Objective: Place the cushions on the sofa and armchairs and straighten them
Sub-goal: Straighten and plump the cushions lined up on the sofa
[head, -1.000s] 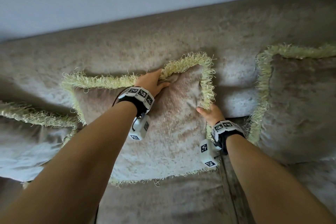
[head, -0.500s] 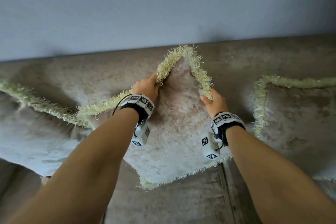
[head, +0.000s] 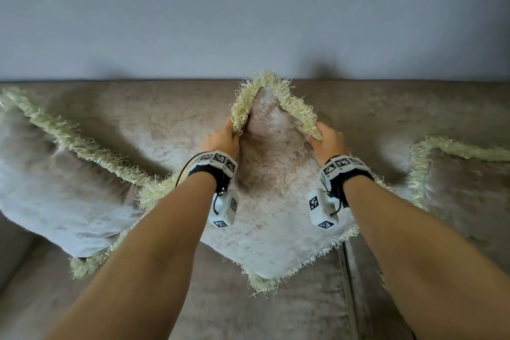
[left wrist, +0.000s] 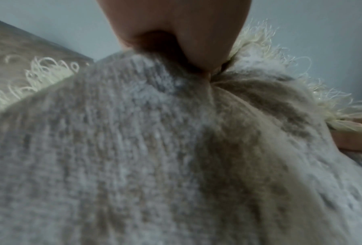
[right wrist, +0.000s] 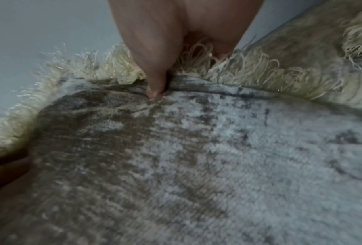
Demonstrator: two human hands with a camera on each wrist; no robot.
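Both hands, the left hand (head: pixel 220 141) and right hand (head: pixel 327 141), are gripping the fringed top corner of the middle cushion (head: pixel 276 215), standing it diamond-wise against the sofa (head: pixel 165 119) back, between two cushions already lying there, so straightening seems unfinished.

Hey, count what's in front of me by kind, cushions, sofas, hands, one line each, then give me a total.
Fringed cushions: 3, left cushion, middle cushion, right cushion
Sofas: 1, sofa
Hands: 2, left hand and right hand, both gripping the middle cushion's fringe
Total: 6
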